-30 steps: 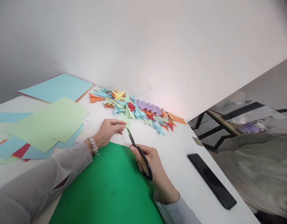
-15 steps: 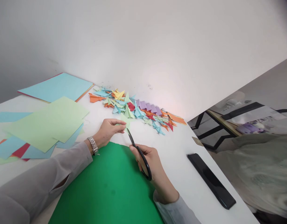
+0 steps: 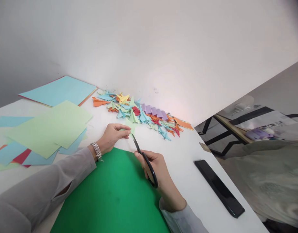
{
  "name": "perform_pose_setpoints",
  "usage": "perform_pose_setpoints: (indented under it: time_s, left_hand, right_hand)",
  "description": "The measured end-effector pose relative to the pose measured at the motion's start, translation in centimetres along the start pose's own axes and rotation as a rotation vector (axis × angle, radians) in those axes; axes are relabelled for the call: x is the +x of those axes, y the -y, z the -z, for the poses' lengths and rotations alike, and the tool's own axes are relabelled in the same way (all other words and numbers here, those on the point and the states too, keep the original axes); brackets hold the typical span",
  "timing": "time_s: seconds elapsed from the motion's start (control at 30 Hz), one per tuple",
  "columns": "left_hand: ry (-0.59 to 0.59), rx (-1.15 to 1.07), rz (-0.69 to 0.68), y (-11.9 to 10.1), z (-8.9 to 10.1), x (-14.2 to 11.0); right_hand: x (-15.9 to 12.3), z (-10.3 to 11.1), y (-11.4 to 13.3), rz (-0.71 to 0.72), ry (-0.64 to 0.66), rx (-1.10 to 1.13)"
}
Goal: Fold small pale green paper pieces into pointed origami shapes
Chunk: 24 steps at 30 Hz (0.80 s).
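My left hand (image 3: 113, 137), with a metal-band watch (image 3: 97, 151) at the wrist, pinches a small piece of light green paper (image 3: 130, 125) between thumb and fingers. Black-handled scissors (image 3: 150, 171) are gripped by my right hand (image 3: 156, 166). Their blades point up and left, and the tips meet the lower edge of the green paper close to my left fingertips. How far the blades are parted is too small to tell. Beneath both hands lies a large green sheet (image 3: 110, 197) on the white table (image 3: 185, 181).
Small folded paper pieces (image 3: 135, 111) in many colours lie heaped along the wall. To the left are loose coloured sheets (image 3: 47, 126) and a blue-topped paper stack (image 3: 59, 90). A long black object (image 3: 219, 187) rests by the right edge. Beyond stands a shelf (image 3: 231, 129).
Both hands stay almost in place. The scissors and the green paper shift only very slightly at the cutting point.
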<state>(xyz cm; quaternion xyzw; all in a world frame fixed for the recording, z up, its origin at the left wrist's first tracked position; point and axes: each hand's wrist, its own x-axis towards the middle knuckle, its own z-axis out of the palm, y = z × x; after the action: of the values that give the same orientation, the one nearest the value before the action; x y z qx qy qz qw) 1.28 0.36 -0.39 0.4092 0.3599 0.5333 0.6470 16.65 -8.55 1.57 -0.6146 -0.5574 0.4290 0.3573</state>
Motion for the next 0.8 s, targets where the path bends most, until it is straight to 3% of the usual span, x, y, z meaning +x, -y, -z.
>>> perform_pose_setpoints:
  time_s: [0.53, 0.8]
  left_hand:
    - [-0.006, 0.043, -0.025, 0.18, 0.18, 0.08]
    - [-0.064, 0.122, -0.07, 0.06, 0.0, 0.02]
  right_hand:
    - [0.18, -0.01, -0.32, 0.024, 0.005, -0.028]
    - [0.24, 0.0, -0.3, 0.002, 0.003, -0.021]
